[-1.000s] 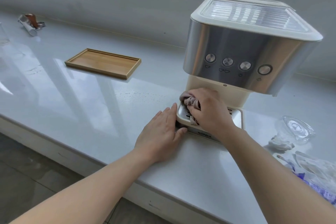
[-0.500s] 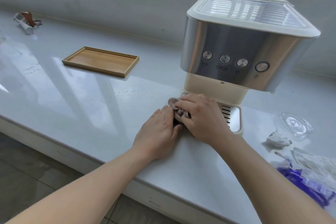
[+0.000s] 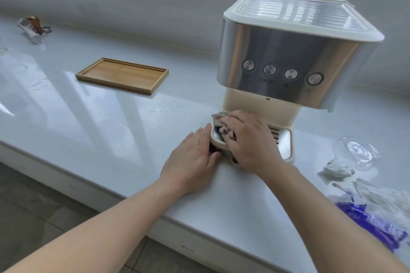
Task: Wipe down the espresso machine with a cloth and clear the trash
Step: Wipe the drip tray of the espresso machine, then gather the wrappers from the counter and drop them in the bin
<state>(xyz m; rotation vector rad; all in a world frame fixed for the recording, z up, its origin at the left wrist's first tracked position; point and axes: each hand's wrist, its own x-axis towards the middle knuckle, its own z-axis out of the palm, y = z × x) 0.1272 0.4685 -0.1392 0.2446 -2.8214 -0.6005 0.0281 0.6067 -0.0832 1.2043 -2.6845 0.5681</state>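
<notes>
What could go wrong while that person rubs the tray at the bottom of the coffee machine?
The right hand presses a crumpled grey cloth on the cream drip tray of the cream-and-steel espresso machine; hard rubbing might shift the tray, though the left hand braces its side. The clear glass dish beside the machine could be knocked by an elbow. The white crumpled tissue might be forgotten.

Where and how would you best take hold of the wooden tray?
Probably by a long rim of the wooden tray, from above. It lies flat and empty on the counter with low raised edges, so fingers can pinch a wall without tipping anything.
</notes>
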